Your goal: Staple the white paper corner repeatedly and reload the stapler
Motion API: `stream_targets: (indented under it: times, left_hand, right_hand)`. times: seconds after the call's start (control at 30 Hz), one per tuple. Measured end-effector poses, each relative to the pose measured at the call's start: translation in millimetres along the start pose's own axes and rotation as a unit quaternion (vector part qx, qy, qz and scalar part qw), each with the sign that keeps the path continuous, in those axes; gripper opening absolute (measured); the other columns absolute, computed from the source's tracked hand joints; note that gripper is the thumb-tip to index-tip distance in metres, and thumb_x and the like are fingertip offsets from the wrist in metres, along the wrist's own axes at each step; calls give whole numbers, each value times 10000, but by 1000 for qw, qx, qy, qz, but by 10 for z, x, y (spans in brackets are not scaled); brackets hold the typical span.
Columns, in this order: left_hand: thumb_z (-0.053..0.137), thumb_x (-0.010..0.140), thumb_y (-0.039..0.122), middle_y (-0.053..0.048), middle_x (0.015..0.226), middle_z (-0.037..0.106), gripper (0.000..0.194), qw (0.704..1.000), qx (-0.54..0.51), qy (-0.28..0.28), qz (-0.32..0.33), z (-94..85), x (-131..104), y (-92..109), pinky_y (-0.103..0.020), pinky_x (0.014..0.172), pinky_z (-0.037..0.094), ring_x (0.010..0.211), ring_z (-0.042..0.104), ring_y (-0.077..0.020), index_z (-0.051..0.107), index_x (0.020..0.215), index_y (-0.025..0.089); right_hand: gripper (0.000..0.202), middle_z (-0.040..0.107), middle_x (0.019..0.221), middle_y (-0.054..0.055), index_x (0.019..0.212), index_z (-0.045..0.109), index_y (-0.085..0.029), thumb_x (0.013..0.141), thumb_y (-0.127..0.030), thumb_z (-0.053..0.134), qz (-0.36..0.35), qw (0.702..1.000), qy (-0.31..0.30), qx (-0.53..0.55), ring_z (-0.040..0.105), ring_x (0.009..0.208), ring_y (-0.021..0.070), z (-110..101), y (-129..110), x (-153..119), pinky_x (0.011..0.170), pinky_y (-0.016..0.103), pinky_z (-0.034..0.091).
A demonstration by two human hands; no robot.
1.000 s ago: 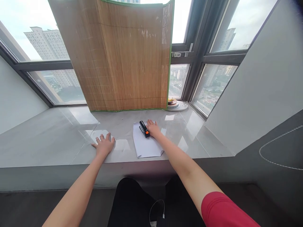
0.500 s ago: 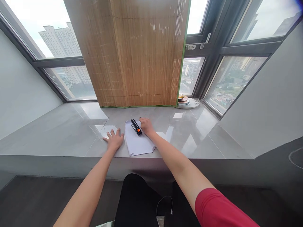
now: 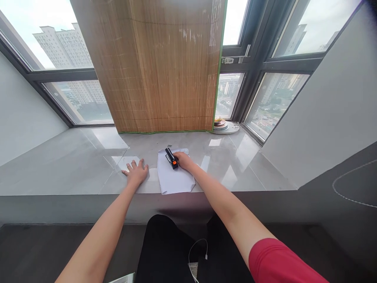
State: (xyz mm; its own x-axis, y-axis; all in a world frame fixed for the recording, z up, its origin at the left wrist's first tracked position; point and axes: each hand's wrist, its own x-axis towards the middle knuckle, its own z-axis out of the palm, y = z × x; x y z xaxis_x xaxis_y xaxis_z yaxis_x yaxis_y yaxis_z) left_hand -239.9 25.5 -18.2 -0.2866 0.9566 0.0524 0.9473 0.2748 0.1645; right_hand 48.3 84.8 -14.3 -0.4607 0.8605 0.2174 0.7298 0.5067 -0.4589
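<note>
A black stapler (image 3: 171, 158) with an orange part at its lower end lies slantwise on the white paper (image 3: 175, 181). My right hand (image 3: 183, 160) is closed at the stapler's right side, its fingers gripping the edge; the fingertips are partly hidden. My left hand (image 3: 136, 173) rests flat on the grey tiled ledge (image 3: 73, 169), left of the paper, fingers spread and holding nothing. Just beyond the paper's far edge lie small dark strips (image 3: 169, 146), perhaps staples.
A bamboo blind (image 3: 167, 78) hangs behind the ledge, its lower edge close to the tiles. Stacked plates (image 3: 222, 126) stand at the back right by the window frame. A white cable (image 3: 203, 240) lies across my lap.
My right hand has come back from the far edge of the paper to the stapler. Stapler and paper have shifted a little right. The dark strips now show. The view has turned slightly.
</note>
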Motion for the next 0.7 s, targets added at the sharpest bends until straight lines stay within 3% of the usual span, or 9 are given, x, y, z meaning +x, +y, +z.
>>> stream_targets:
  times: [0.17,0.37,0.7]
  left_hand:
    - [302,1077,549,-252,1766,304,696,1000,2,3,-8,-25,-9,31,-826,1230,173,1640,217,-529,436,1696,260]
    - [301,1066,563,-242,1762,316,708,1000,-1,6,-8,-20,3,43,-825,1240,150,1637,229,-521,443,1693,267]
    - [280,1062,575,-236,1759,313,715,1000,-8,7,-10,-9,4,31,-808,1253,138,1637,231,-506,455,1688,277]
  right_hand:
    - [426,790,1278,63,1186,806,-197,912,-47,517,-5,1000,9,21,694,1158,217,-278,407,-424,1030,272,490]
    - [415,802,1238,54,1149,806,-194,917,-52,493,23,996,66,50,710,1096,209,-473,805,-886,975,260,492]
    - [362,798,1137,89,1116,796,-185,952,-97,486,87,993,73,-32,695,1032,227,-491,734,-996,896,280,473]
